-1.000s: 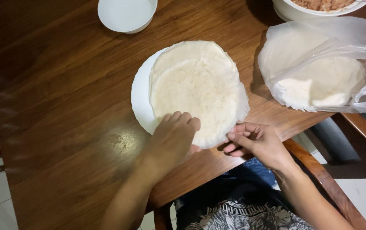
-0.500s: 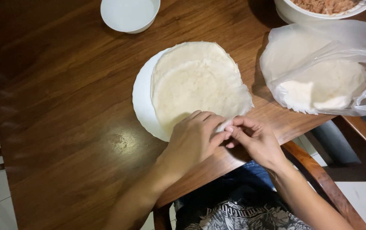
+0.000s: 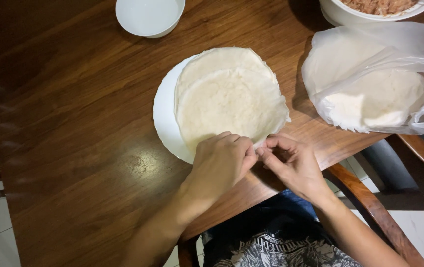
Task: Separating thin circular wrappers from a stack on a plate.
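Two hands meet at the near edge of a white plate [image 3: 161, 114] that sits close to the front edge of the dark wooden counter [image 3: 73, 123]. The left hand [image 3: 220, 164] is curled, its fingertips pinched together on the near rim of the thin wrapper stack [image 3: 229, 96]; the right hand [image 3: 293, 163] is just beside it, thumb and forefinger closed on the same rim where a fine sheet edge lifts between them. Round, pale and floury, the wrappers have no real long axis; the stack overhangs the plate on its right side, and the top sheet lies slightly offset from those beneath, its border ragged and papery. Left of the plate the glossy wood lies open and wide, catching a lamp glare. To the right, well apart from the plate, a crinkled clear plastic bag [image 3: 370, 54] holds more round wrappers. At the far edge stand a small white bowl [image 3: 148, 17] and, partly cut off, a larger white bowl [image 3: 350, 17] with a pinkish minced filling. A wooden chair arm [image 3: 370, 202] curves below the counter's corner.
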